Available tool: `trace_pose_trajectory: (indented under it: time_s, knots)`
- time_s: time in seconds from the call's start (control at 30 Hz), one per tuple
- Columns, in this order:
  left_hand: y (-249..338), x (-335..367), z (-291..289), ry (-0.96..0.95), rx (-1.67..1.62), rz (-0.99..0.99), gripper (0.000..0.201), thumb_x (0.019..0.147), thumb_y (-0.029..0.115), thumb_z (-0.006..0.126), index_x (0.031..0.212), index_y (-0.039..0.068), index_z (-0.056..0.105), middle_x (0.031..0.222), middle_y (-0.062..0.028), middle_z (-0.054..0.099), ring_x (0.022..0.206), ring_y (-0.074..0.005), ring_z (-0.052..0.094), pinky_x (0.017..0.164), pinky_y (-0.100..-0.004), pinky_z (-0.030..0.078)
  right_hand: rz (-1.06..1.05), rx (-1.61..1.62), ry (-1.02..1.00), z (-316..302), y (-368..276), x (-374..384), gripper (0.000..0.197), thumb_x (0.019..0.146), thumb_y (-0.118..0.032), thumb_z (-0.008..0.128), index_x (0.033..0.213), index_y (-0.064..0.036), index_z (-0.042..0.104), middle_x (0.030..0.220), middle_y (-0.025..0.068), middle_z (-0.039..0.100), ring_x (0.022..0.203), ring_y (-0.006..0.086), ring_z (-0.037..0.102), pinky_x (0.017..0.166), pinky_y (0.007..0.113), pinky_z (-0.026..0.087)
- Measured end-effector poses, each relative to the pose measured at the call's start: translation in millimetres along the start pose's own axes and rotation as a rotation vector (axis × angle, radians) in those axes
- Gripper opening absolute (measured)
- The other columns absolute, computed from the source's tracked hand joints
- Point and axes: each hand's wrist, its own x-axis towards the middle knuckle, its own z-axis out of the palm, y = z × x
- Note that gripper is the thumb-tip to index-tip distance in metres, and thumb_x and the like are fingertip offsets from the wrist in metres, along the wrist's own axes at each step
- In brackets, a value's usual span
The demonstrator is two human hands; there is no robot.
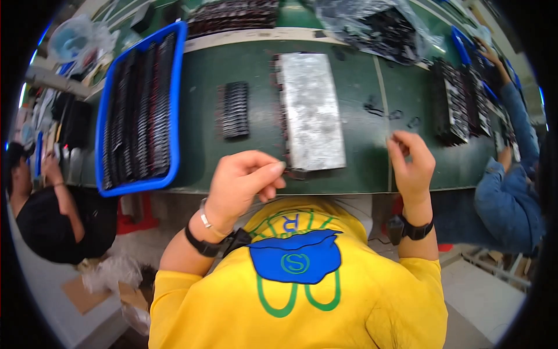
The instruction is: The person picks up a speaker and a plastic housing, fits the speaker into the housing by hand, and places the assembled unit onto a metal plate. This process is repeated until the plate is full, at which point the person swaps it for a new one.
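A long silver-grey metal block point(312, 110) lies on the green table in front of me, with a row of small black parts and reddish wires along its left edge. My left hand point(244, 177) is closed in a pinch by the block's near left corner; anything between the fingertips is too small to make out. To the right of the block, my right hand point(412, 163) is also pinched, its fingertips over the table near its front edge. Beyond that hand are a few loose small black pieces point(374, 109). A short stack of black parts with red wires point(236, 110) sits left of the block.
At left stands a blue tray point(176, 110) filled with rows of black parts. Black stacked parts point(450, 102) lie at right, and a clear plastic bag point(372, 26) of black pieces at the back. Co-workers sit on both sides, one in a denim sleeve point(503, 192).
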Motion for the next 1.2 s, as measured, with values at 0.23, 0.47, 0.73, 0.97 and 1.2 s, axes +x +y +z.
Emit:
trace_pose_trajectory:
  time_s: [0.23,0.47,0.73,0.97,1.2]
  knots:
    - [-13,17,7,0.045,-0.027,0.087,0.009,0.088,0.007,0.063,0.089,-0.001,0.066,0.073,-0.0096,0.068,0.055,-0.0098,0.059,0.049,-0.02,0.047,0.053,-0.157,-0.029,-39,81,17,0.023,0.079,0.004,0.063,0.101,0.0003,0.063,0.093,0.0128,0.064,0.077,0.0265,0.062,0.071,0.03,0.05]
    - [-16,18,12,0.049,-0.052,0.155,0.008,0.088,0.006,0.063,0.091,-0.002,0.065,0.074,-0.0112,0.068,0.056,-0.0112,0.06,0.051,-0.0212,0.048,-0.004,-0.254,-0.276,-53,94,52,0.028,0.076,0.003,0.062,0.104,-0.0012,0.063,0.102,0.0135,0.062,0.091,0.0316,0.061,0.08,0.034,0.051]
    - [-13,18,11,0.042,-0.027,0.169,0.008,0.089,0.006,0.063,0.092,-0.002,0.064,0.075,-0.0113,0.068,0.056,-0.0112,0.061,0.051,-0.0212,0.049,-0.241,-0.365,-0.45,-45,74,87,0.029,0.072,0.001,0.064,0.101,-0.0032,0.065,0.104,0.0125,0.062,0.096,0.0318,0.059,0.083,0.038,0.05]
    - [-13,15,11,0.052,-0.017,0.168,0.008,0.089,0.006,0.063,0.091,-0.002,0.065,0.076,-0.0109,0.069,0.057,-0.0109,0.061,0.052,-0.021,0.049,-0.443,-0.274,-0.708,-5,63,138,0.025,0.073,-0.002,0.066,0.098,-0.0056,0.066,0.1,0.0114,0.062,0.091,0.0325,0.06,0.081,0.038,0.05]
    - [-13,12,7,0.055,-0.021,0.175,0.008,0.089,0.006,0.063,0.091,-0.001,0.065,0.076,-0.0105,0.069,0.057,-0.0103,0.061,0.052,-0.0208,0.049,-0.469,-0.147,-0.902,2,75,157,0.024,0.074,-0.004,0.066,0.098,-0.0043,0.065,0.092,0.0115,0.061,0.084,0.0326,0.062,0.073,0.039,0.05]
